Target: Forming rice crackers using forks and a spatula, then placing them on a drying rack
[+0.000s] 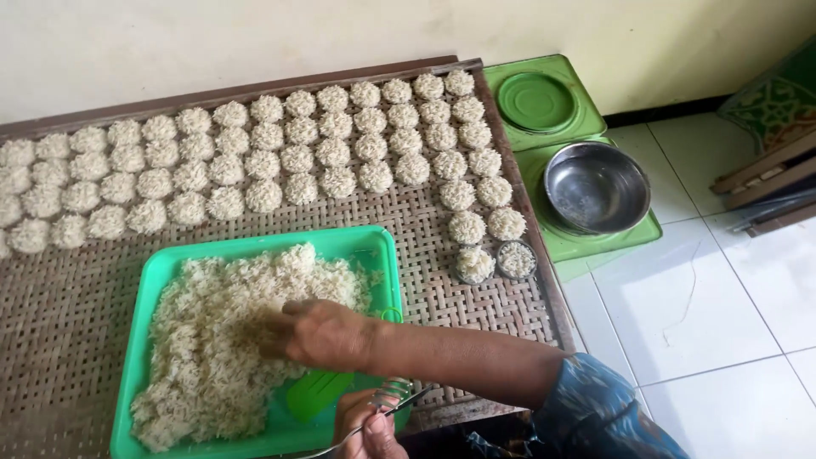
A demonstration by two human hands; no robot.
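Note:
A green plastic tray (pixel 374 246) heaped with cooked white rice (pixel 212 340) lies on a woven bamboo mat (pixel 68 314). My right hand (pixel 319 334) reaches in from the right and presses its fingers into the rice pile. My left hand (pixel 367 432) is at the bottom edge, closed on a metal fork (pixel 393 399). A green plastic scoop (pixel 319 393) lies in the tray between the two hands. Two small round moulds (pixel 495 262) packed with rice sit at the mat's right side. Several rows of round rice cakes (pixel 280 149) cover the far part of the mat.
To the right of the mat stand green plastic containers (pixel 544 102), one with a round lid, one holding a steel bowl (pixel 597 187). White floor tiles (pixel 722 323) lie further right. Wooden slats (pixel 765 178) are at the upper right. A pale wall runs behind.

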